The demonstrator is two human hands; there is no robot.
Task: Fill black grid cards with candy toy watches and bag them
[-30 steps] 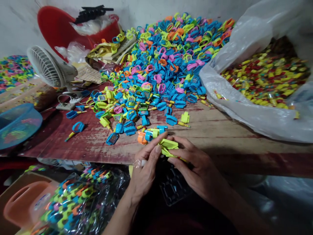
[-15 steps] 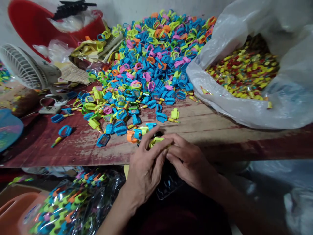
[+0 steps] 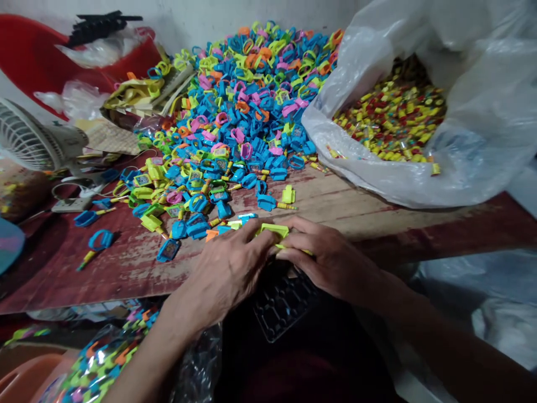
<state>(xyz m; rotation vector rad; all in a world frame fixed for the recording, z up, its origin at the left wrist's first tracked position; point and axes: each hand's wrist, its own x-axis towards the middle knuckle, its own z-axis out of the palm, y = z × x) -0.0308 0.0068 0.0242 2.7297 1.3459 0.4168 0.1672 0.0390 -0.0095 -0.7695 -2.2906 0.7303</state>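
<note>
Both hands meet at the table's front edge on one yellow-green plastic toy watch (image 3: 274, 229). My left hand (image 3: 235, 260) grips its near left side, and the fingertips are partly hidden. Closed fingers of my right hand (image 3: 325, 254) pinch the watch's right side, where a yellow strip sticks out. Under the hands, a black plastic tray (image 3: 279, 313) with moulded compartments lies over the lap. Just beyond my left hand are a few blue, orange and yellow toy watches, partly covered by it.
A large heap of coloured toy watches (image 3: 251, 101) spreads over the worn red table (image 3: 344, 218). At right stands a white plastic bag (image 3: 364, 173) of small yellow-and-red tubes (image 3: 398, 123). A fan (image 3: 37, 137) is at left; a clear bag of watches (image 3: 100, 358) sits below.
The view has turned a little, so the table's things appear farther left. My left hand now lies flatter across the watch's near side, and more of the black tray shows.
</note>
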